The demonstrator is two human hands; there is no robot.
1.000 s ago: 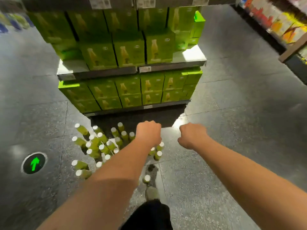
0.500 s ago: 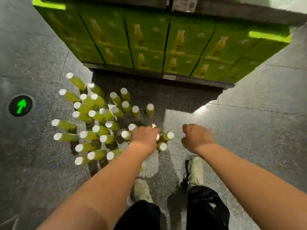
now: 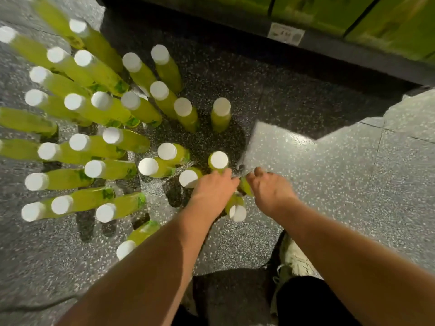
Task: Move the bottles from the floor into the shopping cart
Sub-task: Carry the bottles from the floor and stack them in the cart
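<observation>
Roughly thirty green bottles (image 3: pixel 221 115) upright on floor (image 3: pixel 329 175), caps up; left hand (image 3: pixel 211 191), right hand (image 3: pixel 270 191) fingers curled among nearest, grip unclear.

Speckled grey floor (image 3: pixel 329 175) — green cartons (image 3: pixel 306 10) on dark shelf (image 3: pixel 353 54)

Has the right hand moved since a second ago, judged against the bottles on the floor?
Yes: the right hand has come down and leftward to the near edge of the white-capped green plastic bottles; earlier it hung clear to their right.
</observation>
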